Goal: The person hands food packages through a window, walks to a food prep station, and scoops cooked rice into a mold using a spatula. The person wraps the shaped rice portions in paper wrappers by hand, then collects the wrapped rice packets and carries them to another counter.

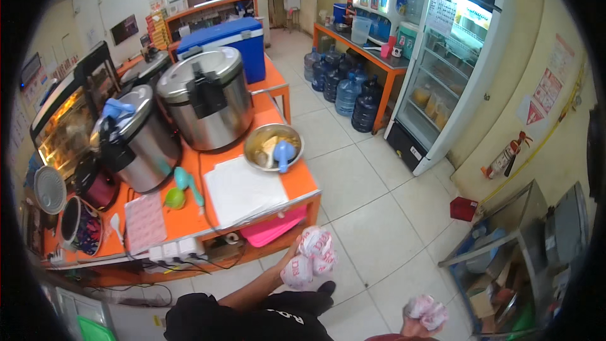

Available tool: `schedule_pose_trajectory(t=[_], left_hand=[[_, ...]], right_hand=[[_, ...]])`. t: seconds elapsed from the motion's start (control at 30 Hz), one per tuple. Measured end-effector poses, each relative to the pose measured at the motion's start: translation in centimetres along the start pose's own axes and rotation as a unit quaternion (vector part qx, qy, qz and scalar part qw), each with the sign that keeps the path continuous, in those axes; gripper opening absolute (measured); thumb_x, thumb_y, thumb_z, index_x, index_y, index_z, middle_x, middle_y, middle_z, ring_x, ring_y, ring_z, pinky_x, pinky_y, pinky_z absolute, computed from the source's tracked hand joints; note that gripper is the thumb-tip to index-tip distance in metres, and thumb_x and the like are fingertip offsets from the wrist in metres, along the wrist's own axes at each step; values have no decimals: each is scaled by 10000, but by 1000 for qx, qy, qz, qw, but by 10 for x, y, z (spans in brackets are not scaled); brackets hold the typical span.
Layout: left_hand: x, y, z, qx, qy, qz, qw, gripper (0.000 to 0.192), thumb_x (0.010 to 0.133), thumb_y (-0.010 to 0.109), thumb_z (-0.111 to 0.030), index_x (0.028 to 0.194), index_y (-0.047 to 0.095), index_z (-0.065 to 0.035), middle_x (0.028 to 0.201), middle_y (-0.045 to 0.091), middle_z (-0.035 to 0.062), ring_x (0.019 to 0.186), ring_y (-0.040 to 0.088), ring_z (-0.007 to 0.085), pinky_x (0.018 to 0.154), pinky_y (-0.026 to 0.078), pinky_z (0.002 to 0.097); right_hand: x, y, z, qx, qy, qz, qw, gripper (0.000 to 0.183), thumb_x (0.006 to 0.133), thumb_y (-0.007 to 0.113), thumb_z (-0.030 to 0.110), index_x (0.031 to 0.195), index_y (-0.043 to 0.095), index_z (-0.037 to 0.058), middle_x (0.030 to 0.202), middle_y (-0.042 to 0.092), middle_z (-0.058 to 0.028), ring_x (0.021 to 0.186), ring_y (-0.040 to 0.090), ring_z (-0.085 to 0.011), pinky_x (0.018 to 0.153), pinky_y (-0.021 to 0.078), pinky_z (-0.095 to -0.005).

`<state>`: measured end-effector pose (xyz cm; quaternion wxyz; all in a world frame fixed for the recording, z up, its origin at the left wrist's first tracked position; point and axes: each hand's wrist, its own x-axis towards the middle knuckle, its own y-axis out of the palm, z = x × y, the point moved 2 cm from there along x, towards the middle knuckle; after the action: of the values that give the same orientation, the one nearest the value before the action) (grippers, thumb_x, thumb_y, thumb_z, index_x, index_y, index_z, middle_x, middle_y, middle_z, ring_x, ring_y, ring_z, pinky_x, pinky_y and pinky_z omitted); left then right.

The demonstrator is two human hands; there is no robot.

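My left hand [292,250] holds several round bundles [318,242] wrapped in white paper with red print, in front of the orange table's corner. The bundles cover most of its fingers. Lower right, my right hand [414,328] grips more paper-wrapped bundles [427,311] of the same kind, slightly blurred. What is inside the paper is hidden. Nearest to the left hand, a pink plastic tray [277,228] rests on the shelf beneath the tabletop. On the table above lie white paper sheets [241,189] and a steel bowl [251,154] containing a blue scoop [284,152].
Large steel rice cookers [208,121] and a blue cooler box [253,57] stand on the orange table [303,184]. Power sockets [177,250] with cables hang at its front edge. Rightward are a glass-door fridge [438,80], water jugs [348,94], a fire extinguisher [504,157] and a metal-framed cabinet [487,251].
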<state>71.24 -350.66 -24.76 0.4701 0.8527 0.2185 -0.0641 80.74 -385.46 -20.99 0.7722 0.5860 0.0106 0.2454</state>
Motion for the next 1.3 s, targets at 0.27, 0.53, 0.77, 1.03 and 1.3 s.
schedule_pose_trajectory(t=[0.27, 0.53, 0.77, 1.03, 1.3], left_hand=[[180, 50, -70, -119, -14, 167, 979, 710, 858, 378, -618, 1341, 356, -97, 1287, 471, 109, 1169, 479, 250, 996, 391, 384], [304, 52, -135, -99, 167, -43, 980, 788, 802, 380, -700, 1315, 395, -102, 1220, 519, 126, 1110, 524, 260, 946, 432, 381], [368, 7, -191, -155, 370, -110, 909, 659, 874, 385, -587, 1289, 415, -76, 1199, 530, 135, 1076, 538, 293, 950, 429, 428], [521, 0, -315, -230, 396, -197, 867, 669, 857, 388, -611, 1245, 430, -67, 1088, 546, 136, 998, 543, 289, 888, 449, 417], [716, -28, -489, -181, 356, -112, 910, 628, 781, 493, -628, 1128, 494, -105, 989, 546, 98, 891, 529, 254, 804, 459, 394]], right_hand=[[169, -43, 166, -202, -59, 292, 933, 479, 850, 495, 505, 1206, 544, 189, 1223, 545, -73, 1113, 489, -351, 908, 366, -600], [468, -70, 79, -137, 17, 140, 981, 314, 792, 566, 420, 949, 426, 187, 986, 433, -18, 951, 417, -258, 787, 346, -470], [727, -65, -81, -90, 88, -172, 977, 296, 764, 597, 328, 684, 353, 182, 725, 372, 14, 754, 387, -186, 657, 354, -359], [877, -183, -258, -99, 283, -72, 951, 443, 789, 583, 457, 1150, 508, 213, 1152, 499, -43, 1136, 436, -287, 901, 373, -478], [1048, -123, -373, -291, 206, -58, 933, 306, 819, 573, 279, 633, 428, 84, 712, 404, -40, 684, 390, -220, 629, 399, -337]])
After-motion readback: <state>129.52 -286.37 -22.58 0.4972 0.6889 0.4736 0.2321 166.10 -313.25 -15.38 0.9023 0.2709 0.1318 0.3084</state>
